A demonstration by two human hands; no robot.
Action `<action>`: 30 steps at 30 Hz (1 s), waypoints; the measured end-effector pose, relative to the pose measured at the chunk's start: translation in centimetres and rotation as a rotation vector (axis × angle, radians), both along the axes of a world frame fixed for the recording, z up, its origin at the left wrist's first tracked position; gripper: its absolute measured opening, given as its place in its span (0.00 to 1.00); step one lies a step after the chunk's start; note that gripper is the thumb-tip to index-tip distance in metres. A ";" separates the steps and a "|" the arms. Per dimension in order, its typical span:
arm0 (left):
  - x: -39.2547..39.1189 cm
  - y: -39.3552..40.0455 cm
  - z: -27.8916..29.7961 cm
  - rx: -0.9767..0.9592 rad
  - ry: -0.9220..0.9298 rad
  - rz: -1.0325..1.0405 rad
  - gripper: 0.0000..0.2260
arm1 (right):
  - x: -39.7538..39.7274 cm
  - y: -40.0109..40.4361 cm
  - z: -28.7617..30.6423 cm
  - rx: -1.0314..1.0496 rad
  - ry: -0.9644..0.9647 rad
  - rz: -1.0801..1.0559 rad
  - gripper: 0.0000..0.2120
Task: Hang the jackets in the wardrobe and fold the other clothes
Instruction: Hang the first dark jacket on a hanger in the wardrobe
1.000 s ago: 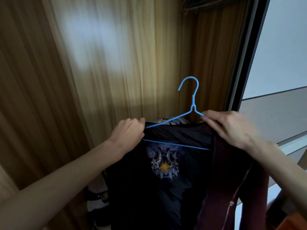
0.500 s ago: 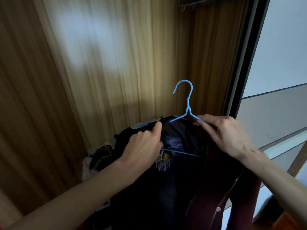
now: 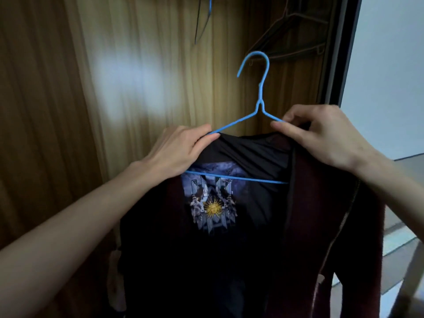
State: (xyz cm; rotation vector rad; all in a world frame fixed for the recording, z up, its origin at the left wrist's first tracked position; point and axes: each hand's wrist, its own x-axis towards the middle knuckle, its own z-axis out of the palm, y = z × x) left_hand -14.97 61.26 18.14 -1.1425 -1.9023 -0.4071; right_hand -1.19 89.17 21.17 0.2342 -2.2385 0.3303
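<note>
Straight ahead stands the inside of a wardrobe with wood-grain panel walls [image 3: 57, 111], brown and streaked, with a pale patch of reflected light on the far panel. On the right a dark door frame [image 3: 341, 65] runs top to bottom, and beyond it lies a light grey wall [image 3: 390, 76] and a strip of pale floor [image 3: 403, 237].

One thin blue wire hanger [image 3: 260, 104] is held up in the middle of the view, its hook upright and free, touching nothing. On it hangs one dark maroon zip-front jacket [image 3: 309, 249], with its zip running down the right side; inside it a black lining or shirt shows, printed with a blue-grey design around one golden sun emblem [image 3: 213, 208]. Whether that black layer is part of the jacket or a separate garment cannot be told. The hanger's lower bar crosses the black cloth just above the print.

Two hands are in view. The left hand [image 3: 179, 150] grips the jacket's left shoulder, thumb and fingers curled round the cloth where the blue wire goes under it. The right hand [image 3: 321, 134] pinches the collar and the right arm of the wire together, fingers bent over them.

At the far top, empty hangers hang in the wardrobe: one dark hanger with a blue stem [image 3: 204, 21] towards the left, and a bunch of dark brown hangers [image 3: 293, 35] on the right, too overlapped to count exactly.
</note>
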 end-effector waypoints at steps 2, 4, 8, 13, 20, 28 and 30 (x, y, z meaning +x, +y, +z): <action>-0.3 -0.2 2.8 0.060 0.031 0.031 0.18 | -0.4 -0.5 3.2 0.048 0.036 -0.028 0.18; -0.5 -0.4 5.2 0.118 0.055 0.068 0.17 | -0.7 -1.0 6.2 0.091 0.080 -0.079 0.22; -0.5 -1.3 9.4 0.173 0.120 0.095 0.15 | -0.9 -0.8 10.1 0.254 0.091 -0.199 0.24; 0.2 -2.3 11.8 0.126 0.255 0.138 0.14 | -1.1 0.1 11.2 0.169 0.045 0.052 0.15; -1.2 -2.5 12.9 0.094 0.233 0.247 0.15 | -1.9 0.0 12.0 0.028 -0.011 0.145 0.08; -4.6 -3.2 14.9 0.234 0.252 0.209 0.14 | -2.7 -1.3 13.2 0.057 -0.114 -0.107 0.19; -5.3 -3.7 15.1 0.241 0.233 0.213 0.14 | -3.1 -2.1 13.5 0.043 -0.091 -0.065 0.17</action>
